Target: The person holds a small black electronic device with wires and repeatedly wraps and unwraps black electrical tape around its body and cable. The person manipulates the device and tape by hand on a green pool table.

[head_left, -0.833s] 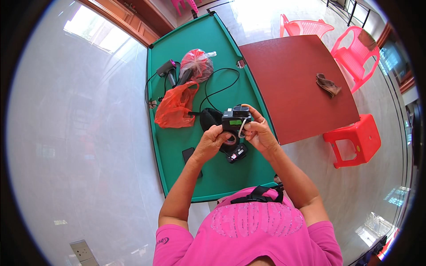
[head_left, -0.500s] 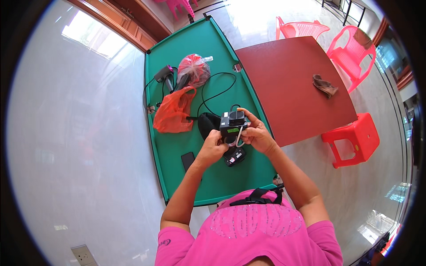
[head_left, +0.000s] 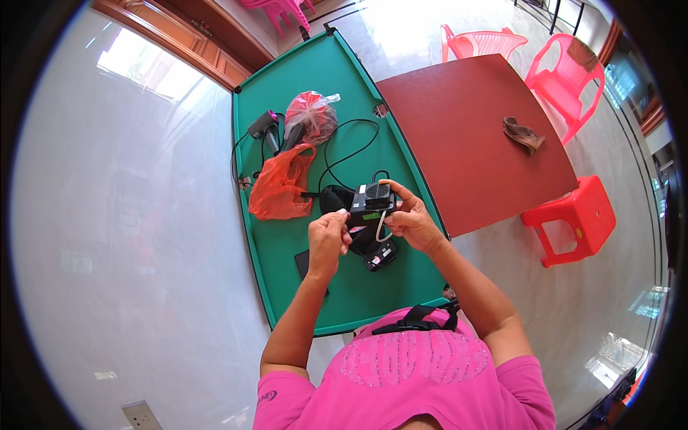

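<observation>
My right hand [head_left: 416, 221] grips a black box-shaped device [head_left: 370, 204] with a round grille on top and a small green patch, thumb and fingers around its right side. A light grey cable [head_left: 380, 228] loops down from it. My left hand [head_left: 330, 240] is closed in a pinch at the device's left edge; whether anything small sits between its fingertips is hidden. Beneath the held device a second black device [head_left: 380, 256] lies on the green table [head_left: 351, 304]. Behind is a black rounded object [head_left: 331, 198], partly covered. A black phone-like slab [head_left: 302, 264] lies by my left wrist.
Farther up the table lie a hair dryer [head_left: 264, 126], a clear bag with something red inside [head_left: 312, 115], a red plastic bag [head_left: 282, 190] and a black cord [head_left: 378, 129]. To the right stand a brown-red table [head_left: 473, 143] holding a brown cloth [head_left: 523, 135], and a red stool [head_left: 580, 218].
My left hand has drawn back a little to the left from under the device and turned more upright. The device has tilted slightly in my right hand, showing more of its grille.
</observation>
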A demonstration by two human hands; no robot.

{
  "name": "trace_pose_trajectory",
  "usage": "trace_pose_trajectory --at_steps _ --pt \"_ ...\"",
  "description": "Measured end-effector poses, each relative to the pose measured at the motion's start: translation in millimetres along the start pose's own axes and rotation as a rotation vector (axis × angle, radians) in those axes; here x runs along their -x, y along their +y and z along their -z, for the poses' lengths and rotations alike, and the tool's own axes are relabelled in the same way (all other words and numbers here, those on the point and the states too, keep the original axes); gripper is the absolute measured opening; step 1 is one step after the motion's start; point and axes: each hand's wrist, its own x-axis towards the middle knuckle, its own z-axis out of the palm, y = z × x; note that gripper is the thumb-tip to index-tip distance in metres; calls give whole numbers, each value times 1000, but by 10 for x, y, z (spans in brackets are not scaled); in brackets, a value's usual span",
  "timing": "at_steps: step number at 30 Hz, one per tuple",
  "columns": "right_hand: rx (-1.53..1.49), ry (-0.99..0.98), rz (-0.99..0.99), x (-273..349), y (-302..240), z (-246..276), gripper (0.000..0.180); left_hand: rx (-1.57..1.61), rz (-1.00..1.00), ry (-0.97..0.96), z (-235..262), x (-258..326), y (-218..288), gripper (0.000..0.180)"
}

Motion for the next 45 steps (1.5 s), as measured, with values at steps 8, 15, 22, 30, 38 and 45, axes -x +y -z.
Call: trace_pose_trajectory --at_steps 8,15,22,30,38,45 --pt "110 6 30 11 25 -64 65 37 73 -123 -68 -15 69 41" --pt "241 64 22 21 24 -86 63 50 236 -157 -78 -37 124 40" --pt "274 53 -24 30 -9 -148 68 73 340 -234 10 -77 77 41" --pt "273 -44 -56 19 30 10 87 262 488 -227 -2 -118 -45 34" --pt "406 231 67 -37 237 165 62 433 580 -76 34 -195 -66 25" --pt "1226 189 198 -93 257 224 30 457 590 -74 77 -207 -29 25"
